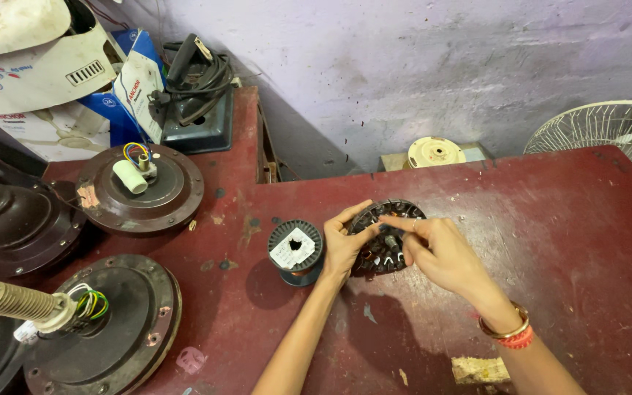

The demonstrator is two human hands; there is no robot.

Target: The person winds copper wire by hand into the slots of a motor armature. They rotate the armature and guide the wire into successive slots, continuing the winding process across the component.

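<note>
Both hands meet over one round, dark fan stator [388, 241] that sits near the middle of the dark red desk [550, 219]. Left hand [345, 245] grips the stator's left rim, thumb on top and fingers curled under it. Right hand [433, 249] rests on the stator's upper right, its fingers pinched narrow over the windings; what, if anything, is between the fingertips is too small to tell. Two bangles [510, 333], one gold and one orange, circle the right wrist.

Going left to right: three round brown fan motor housings lie at the left. One [9, 227] is cut off by the left edge, one [151, 194] with a white capacitor on top lies behind, and one [122, 325] with a ribbed shaft and coloured wires reaches the bottom edge. Behind them are cardboard boxes [38, 80] and one dark clothes iron [195, 95] wound in its cord. One wire spool [295, 250] with a white label stands just beside the left hand. One cream round cover [436, 152] lies beyond the desk's far edge, and one white fan guard [616, 132] shows at the far right.

Bare desk surface lies right of the hands, up to the right and far edges. One small pale block [480, 369] lies near the bottom edge by the right forearm.
</note>
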